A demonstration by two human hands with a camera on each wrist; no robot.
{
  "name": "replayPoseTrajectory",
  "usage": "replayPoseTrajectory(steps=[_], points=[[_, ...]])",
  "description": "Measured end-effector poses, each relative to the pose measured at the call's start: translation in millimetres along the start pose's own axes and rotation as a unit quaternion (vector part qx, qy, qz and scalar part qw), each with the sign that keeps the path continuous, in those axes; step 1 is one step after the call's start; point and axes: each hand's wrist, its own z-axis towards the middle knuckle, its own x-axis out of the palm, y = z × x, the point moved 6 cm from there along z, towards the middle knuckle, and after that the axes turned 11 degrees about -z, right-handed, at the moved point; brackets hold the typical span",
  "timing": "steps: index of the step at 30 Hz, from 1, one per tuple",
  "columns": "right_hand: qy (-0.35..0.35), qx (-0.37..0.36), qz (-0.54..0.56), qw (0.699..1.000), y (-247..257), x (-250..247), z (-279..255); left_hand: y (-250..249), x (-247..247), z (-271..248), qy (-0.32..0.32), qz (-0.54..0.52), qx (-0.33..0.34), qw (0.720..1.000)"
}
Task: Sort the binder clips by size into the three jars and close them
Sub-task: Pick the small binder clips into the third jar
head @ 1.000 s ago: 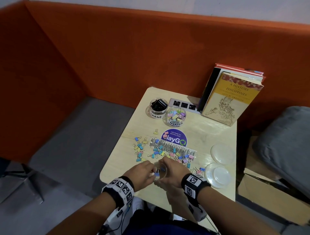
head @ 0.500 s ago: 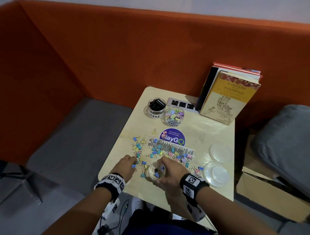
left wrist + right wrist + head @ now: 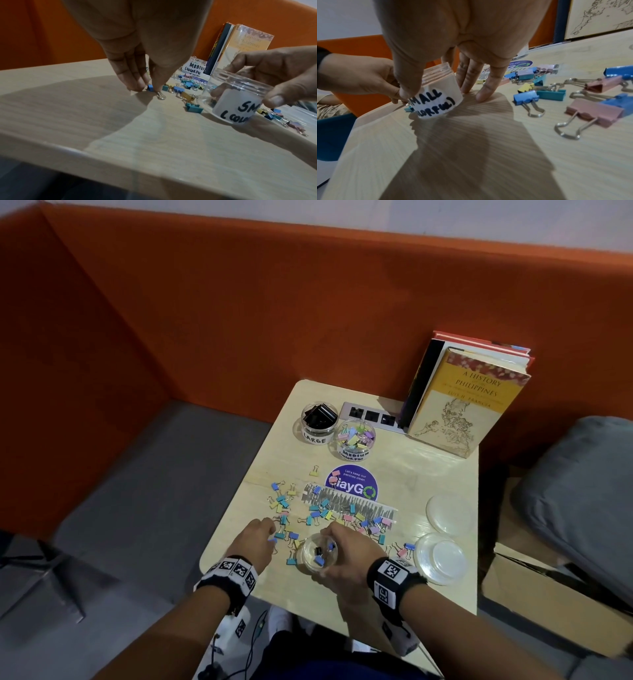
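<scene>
On the pale wooden table (image 3: pixel 428 474) boxed by orange walls (image 3: pixel 239 320), your right hand (image 3: pixel 346 556) grips the "SMALL" jar (image 3: pixel 317 553) while, just left of it, your left hand (image 3: pixel 255 539) pinches a blue binder clip (image 3: pixel 150 87).

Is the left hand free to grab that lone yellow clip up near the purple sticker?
Probably yes. The left hand is pinching a blue clip for now, but bare table leads to the yellow clip, with only scattered clips beside the way.

Bare table (image 3: pixel 236 546) lies left of my left hand (image 3: pixel 255 539). Ahead, scattered binder clips (image 3: pixel 329 511) crowd the surface; the small jar (image 3: pixel 317 553) stands just right of it.
</scene>
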Motion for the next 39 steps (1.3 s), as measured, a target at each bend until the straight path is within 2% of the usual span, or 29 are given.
replayPoseTrajectory(steps=[10,15,18,25,34,39], points=[[0.000,-0.013,0.012,1.000,3,-2,-4,-3,-4,6,0.004,0.044,-0.043,0.998],[-0.001,-0.016,0.018,1.000,3,-2,-3,-3,-1,4,0.007,0.027,-0.014,1.000],[0.005,-0.017,0.018,1.000,2,-1,-2,0,5,-2,0.032,0.021,0.014,0.999],[0.002,-0.016,-0.001,1.000,1,0,0,-2,8,-3,0.047,0.054,0.025,0.997],[0.003,-0.018,0.009,1.000,1,1,1,-42,-14,-18,-0.002,0.005,0.137,0.990],[-0.003,-0.027,0.021,0.999,2,1,0,-79,-9,-30,0.035,-0.027,0.206,0.978]])
